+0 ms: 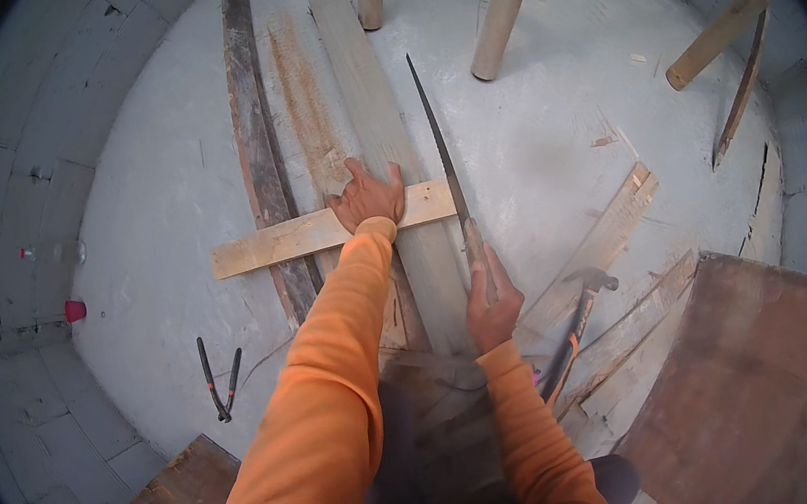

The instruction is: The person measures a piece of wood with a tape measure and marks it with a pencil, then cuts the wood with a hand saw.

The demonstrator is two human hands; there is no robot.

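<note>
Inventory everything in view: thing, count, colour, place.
handsaw: 1, dark blade, in right hand
crosswise board: 1, pale, under left hand
grey plank: 1, grey, under crosswise board
dark plank: 1, brown, upper left
loose boards: several, brown, lower right
hammer: 1, black and orange, lower right
pincers: 1, dark, lower left
panels: 2, brown, lower corners
bamboo poles: at least 5, tan, top
cup: 1, pink, far left
sawdust: 1 patch, tan, between planks
floor: 1, grey, underneath
walls: several, grey, edges
left hand: 1, orange sleeve, centre
right hand: 1, orange sleeve, centre

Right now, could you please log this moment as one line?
left hand: on short plank | right hand: gripping handsaw | short plank: across longer boards | handsaw: beside short plank's right end
</note>
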